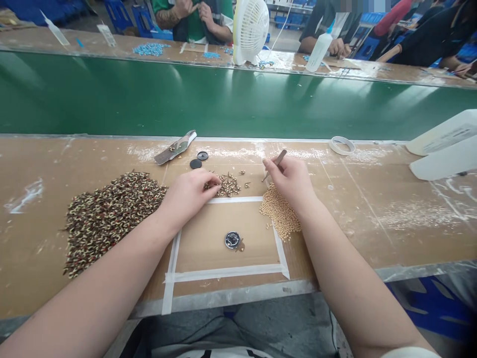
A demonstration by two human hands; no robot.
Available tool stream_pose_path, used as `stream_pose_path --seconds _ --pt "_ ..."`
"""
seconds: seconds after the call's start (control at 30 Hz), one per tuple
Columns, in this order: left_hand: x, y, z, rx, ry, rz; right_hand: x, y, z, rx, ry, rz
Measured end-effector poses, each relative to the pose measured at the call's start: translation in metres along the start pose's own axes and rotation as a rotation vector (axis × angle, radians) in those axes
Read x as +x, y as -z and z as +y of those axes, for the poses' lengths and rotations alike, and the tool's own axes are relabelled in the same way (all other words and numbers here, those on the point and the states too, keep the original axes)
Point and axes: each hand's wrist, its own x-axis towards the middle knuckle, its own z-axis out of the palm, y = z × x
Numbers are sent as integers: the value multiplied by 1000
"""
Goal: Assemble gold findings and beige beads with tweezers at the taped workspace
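Note:
My left hand (194, 191) is over the left side of a small pile of gold-and-dark pieces (230, 185). Its thumb and fingers are drawn together there; what they pinch, if anything, is too small to make out. Pinched in my right hand (292, 181) is a pair of tweezers (280, 158), tip pointing down just above a heap of tan beads (278, 211). Between my forearms, a small round dish (232, 240) of dark glossy liquid sits inside a white tape frame (231, 272). Left of my left hand lies a large heap of similar dark-and-cream pieces (115, 214).
Two black round lids (196, 163) and a patterned strip (176, 149) lie beyond my left hand. A tape roll (342, 145) and white bottles (443, 159) are at right. Past the green belt (208, 99) stand a fan (250, 30) and several people at work.

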Motion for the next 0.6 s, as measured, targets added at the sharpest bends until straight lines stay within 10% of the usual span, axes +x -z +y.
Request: stream_pose_path --seconds 0.33,0.6 --pt "-11 13 28 -251 99 127 -2 -8 -3 209 27 31" --pt "-11 -11 35 -1083 593 -405 -17 -17 -39 812 -49 -31"
